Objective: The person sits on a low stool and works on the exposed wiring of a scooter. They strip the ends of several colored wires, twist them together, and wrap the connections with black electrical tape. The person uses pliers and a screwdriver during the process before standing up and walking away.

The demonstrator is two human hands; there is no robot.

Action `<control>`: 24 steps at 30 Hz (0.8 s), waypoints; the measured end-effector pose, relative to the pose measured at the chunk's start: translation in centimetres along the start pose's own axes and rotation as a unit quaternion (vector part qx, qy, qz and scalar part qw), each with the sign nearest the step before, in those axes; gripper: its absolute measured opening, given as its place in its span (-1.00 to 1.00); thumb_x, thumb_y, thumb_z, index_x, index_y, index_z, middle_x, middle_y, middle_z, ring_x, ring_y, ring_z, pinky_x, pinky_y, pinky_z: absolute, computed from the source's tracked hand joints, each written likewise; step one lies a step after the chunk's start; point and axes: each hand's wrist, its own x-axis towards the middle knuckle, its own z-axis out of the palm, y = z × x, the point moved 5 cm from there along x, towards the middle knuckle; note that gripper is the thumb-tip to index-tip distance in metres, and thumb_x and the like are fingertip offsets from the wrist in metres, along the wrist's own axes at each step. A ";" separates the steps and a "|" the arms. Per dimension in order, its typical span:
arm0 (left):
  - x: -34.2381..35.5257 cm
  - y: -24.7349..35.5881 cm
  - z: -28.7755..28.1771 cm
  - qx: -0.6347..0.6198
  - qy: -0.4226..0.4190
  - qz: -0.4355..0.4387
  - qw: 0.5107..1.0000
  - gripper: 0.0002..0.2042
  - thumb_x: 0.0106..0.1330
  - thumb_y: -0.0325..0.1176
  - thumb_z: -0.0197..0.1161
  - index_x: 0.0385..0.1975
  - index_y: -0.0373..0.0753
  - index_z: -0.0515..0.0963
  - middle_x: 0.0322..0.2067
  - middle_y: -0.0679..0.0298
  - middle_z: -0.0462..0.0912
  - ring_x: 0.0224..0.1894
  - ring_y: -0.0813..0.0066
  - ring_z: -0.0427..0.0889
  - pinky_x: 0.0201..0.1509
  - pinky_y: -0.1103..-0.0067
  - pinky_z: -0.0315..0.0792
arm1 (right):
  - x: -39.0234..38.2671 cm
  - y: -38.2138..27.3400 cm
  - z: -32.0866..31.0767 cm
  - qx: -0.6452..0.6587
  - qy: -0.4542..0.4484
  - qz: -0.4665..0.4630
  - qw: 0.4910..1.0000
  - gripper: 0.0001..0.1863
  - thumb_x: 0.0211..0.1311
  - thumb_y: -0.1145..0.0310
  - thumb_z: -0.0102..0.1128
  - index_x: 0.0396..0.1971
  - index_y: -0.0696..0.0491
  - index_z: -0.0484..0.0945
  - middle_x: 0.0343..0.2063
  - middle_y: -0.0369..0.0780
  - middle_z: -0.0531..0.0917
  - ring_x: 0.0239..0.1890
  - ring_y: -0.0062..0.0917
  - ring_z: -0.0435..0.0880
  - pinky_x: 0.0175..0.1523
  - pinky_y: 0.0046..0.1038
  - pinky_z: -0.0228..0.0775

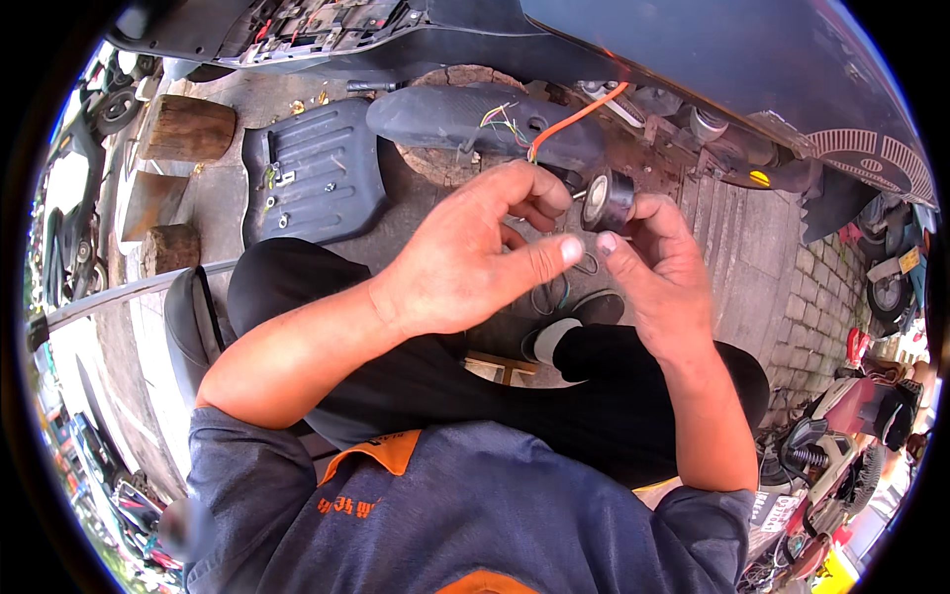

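Note:
My right hand [658,267] is closed on a roll of black tape [609,201], its pale core facing left. Just to the left, my left hand [475,247] has its fingers curled and its thumb stretched toward the roll. What those curled fingers hold is hidden. An orange cable [579,121] drops from the dark vehicle body to the top of my left hand. Thin coloured wires [503,119] fan out near the cable's lower end. Below my hands, thin dark wire loops [551,297] hang above a shoe.
A dark vehicle body [712,59] spans the far side. A black mudguard-like part [445,114] rests on a round wooden stump [435,166]. Left of it lies a ribbed black mat [322,178] with small metal parts. Wooden blocks [188,129] stand farther left; assorted vehicle parts [831,436] crowd the right.

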 end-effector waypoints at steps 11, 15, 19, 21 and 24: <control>0.8 -5.1 2.5 -0.203 -0.031 -0.086 0.975 -0.72 0.61 -0.39 0.35 0.21 -0.26 0.53 0.00 0.34 0.69 0.02 0.61 0.65 0.11 0.54 0.60 | -0.2 1.4 0.1 -0.195 -0.049 -0.064 0.978 -0.81 0.33 0.53 0.49 -0.15 0.11 0.63 -0.24 -0.29 0.63 -0.24 -0.59 0.66 -0.07 -0.45 0.57; 0.7 -3.7 2.5 -0.090 -0.036 -0.162 0.982 -0.73 0.62 -0.34 0.36 0.18 -0.28 0.56 -0.05 0.34 0.71 -0.02 0.61 0.67 0.05 0.54 0.63 | -0.6 1.9 -0.7 -0.162 -0.054 -0.002 0.985 -0.83 0.38 0.51 0.47 -0.15 0.13 0.63 -0.26 -0.29 0.71 -0.24 -0.62 0.69 -0.07 -0.46 0.59; 0.4 -4.2 2.9 -0.103 0.007 -0.080 0.991 -0.72 0.55 -0.25 0.45 0.06 -0.31 0.67 -0.06 0.27 0.63 -0.08 0.54 0.66 0.09 0.51 0.58 | -1.0 1.3 -0.7 -0.173 -0.065 0.032 0.982 -0.84 0.37 0.51 0.45 -0.15 0.14 0.63 -0.25 -0.25 0.75 -0.28 -0.62 0.71 -0.12 -0.46 0.60; 0.4 -4.1 3.2 -0.132 -0.004 -0.067 0.989 -0.72 0.56 -0.27 0.44 0.09 -0.30 0.66 -0.03 0.26 0.60 -0.07 0.53 0.65 0.11 0.49 0.58 | -0.9 0.3 -1.1 -0.240 -0.072 -0.011 0.968 -0.83 0.33 0.53 0.44 -0.16 0.14 0.64 -0.27 -0.24 0.74 -0.31 -0.60 0.71 -0.14 -0.45 0.61; 0.2 -4.5 2.9 -0.072 -0.002 -0.053 0.996 -0.75 0.58 -0.30 0.41 0.09 -0.29 0.67 -0.03 0.27 0.57 -0.02 0.53 0.63 0.12 0.50 0.58 | -0.8 -1.9 -1.6 -0.319 -0.035 -0.116 0.940 -0.84 0.26 0.56 0.43 -0.19 0.13 0.66 -0.31 -0.24 0.72 -0.33 -0.56 0.74 -0.17 -0.42 0.64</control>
